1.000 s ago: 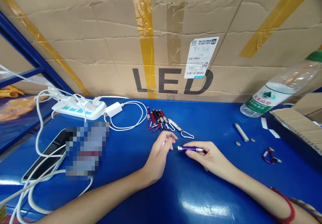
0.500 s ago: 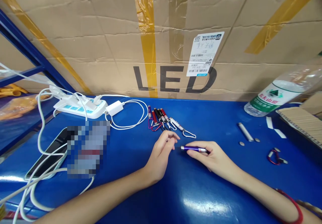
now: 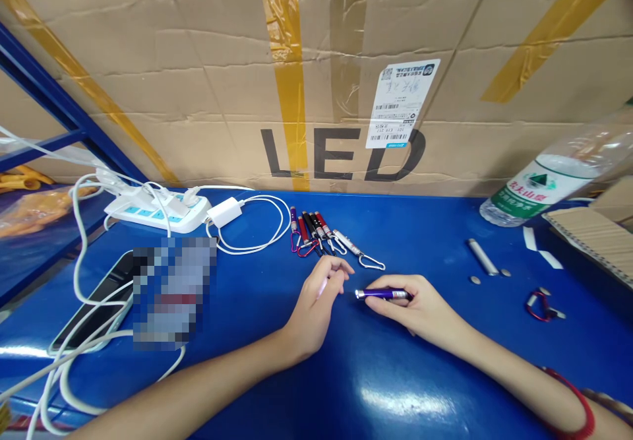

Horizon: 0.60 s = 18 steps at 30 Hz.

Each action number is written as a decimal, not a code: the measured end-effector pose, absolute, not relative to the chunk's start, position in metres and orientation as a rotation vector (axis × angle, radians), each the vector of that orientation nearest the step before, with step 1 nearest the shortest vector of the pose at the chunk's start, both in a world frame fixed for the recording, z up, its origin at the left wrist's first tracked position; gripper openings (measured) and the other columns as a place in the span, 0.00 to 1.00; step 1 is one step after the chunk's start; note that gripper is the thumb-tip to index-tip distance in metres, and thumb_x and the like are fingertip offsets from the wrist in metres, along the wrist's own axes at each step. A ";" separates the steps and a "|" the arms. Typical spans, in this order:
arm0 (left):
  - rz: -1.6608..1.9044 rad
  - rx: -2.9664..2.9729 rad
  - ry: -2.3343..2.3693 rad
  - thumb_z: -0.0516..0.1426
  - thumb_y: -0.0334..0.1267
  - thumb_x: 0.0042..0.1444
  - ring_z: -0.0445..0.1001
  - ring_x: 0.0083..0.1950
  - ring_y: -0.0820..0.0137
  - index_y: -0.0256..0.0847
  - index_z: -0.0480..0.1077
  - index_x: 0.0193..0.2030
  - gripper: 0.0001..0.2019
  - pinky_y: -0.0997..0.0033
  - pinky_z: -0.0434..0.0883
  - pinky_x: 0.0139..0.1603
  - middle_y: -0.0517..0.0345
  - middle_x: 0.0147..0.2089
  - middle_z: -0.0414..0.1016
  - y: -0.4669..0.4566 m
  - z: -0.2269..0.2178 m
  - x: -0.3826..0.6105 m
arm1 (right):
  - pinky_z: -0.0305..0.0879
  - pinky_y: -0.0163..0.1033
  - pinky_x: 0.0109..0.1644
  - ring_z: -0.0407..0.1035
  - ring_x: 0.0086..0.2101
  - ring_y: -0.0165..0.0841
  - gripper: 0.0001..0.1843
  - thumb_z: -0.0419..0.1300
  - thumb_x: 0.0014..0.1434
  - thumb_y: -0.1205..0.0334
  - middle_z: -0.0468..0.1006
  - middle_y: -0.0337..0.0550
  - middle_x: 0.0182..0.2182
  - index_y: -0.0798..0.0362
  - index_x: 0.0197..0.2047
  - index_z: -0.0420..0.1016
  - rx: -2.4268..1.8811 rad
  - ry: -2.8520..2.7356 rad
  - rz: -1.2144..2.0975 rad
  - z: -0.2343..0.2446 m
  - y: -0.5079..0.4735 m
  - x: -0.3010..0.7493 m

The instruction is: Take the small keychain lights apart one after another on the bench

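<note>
My right hand (image 3: pixel 420 301) grips a small purple keychain flashlight (image 3: pixel 378 294) between thumb and fingers. Its silver head points left, toward my left hand. A bright spot of light shows on the palm of my left hand (image 3: pixel 316 301), which is half curled with a gap between thumb and fingers and holds nothing that I can see. Just beyond the hands lies a group of keychain flashlights in several colours, among them a red flashlight (image 3: pixel 303 227) and a silver flashlight (image 3: pixel 348 243) with a carabiner clip (image 3: pixel 370 262).
To the right lie a silver tube (image 3: pixel 482 258), button cells (image 3: pixel 475 280) and a red carabiner clip (image 3: pixel 539 307). Behind them leans a water bottle (image 3: pixel 539 186) near an open carton (image 3: pixel 593 239). A power strip (image 3: pixel 192 210), cables and a phone (image 3: pixel 93 305) occupy the left.
A light spot has appeared on my left palm, and the flashlight's head now looks bright. Both hands have stayed nearly in place.
</note>
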<state>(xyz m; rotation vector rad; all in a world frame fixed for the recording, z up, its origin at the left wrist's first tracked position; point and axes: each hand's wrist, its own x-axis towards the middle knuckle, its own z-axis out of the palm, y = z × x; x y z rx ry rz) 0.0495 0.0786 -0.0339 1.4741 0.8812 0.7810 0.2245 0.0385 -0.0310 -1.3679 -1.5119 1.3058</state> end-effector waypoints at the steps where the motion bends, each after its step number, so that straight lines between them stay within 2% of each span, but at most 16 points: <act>1: 0.779 1.472 0.882 0.44 0.44 0.61 0.61 0.37 0.78 0.37 0.63 0.40 0.14 0.79 0.58 0.38 0.58 0.38 0.64 0.079 -0.034 0.050 | 0.50 0.27 0.20 0.54 0.18 0.21 0.18 0.62 0.51 0.52 0.70 0.41 0.23 0.62 0.34 0.76 -1.371 -1.502 1.313 -0.030 0.039 0.224; 5: 0.776 1.468 0.883 0.44 0.44 0.60 0.61 0.37 0.78 0.37 0.63 0.40 0.13 0.80 0.58 0.37 0.58 0.39 0.64 0.079 -0.033 0.050 | 0.51 0.28 0.21 0.55 0.18 0.22 0.18 0.62 0.50 0.51 0.71 0.41 0.22 0.61 0.31 0.76 -1.399 -1.501 1.331 -0.029 0.039 0.223; 11: 0.781 1.480 0.881 0.44 0.43 0.60 0.61 0.37 0.78 0.38 0.63 0.39 0.12 0.81 0.58 0.37 0.59 0.37 0.63 0.079 -0.034 0.049 | 0.59 0.32 0.28 0.65 0.26 0.31 0.20 0.60 0.51 0.48 0.76 0.46 0.30 0.58 0.36 0.79 -1.459 -1.608 1.230 -0.032 0.038 0.227; 18: 0.771 1.480 0.896 0.44 0.43 0.60 0.61 0.38 0.78 0.37 0.63 0.40 0.13 0.80 0.58 0.38 0.58 0.39 0.64 0.079 -0.035 0.049 | 0.58 0.31 0.26 0.64 0.25 0.30 0.21 0.58 0.53 0.48 0.76 0.46 0.30 0.60 0.36 0.79 -1.460 -1.642 1.175 -0.033 0.039 0.226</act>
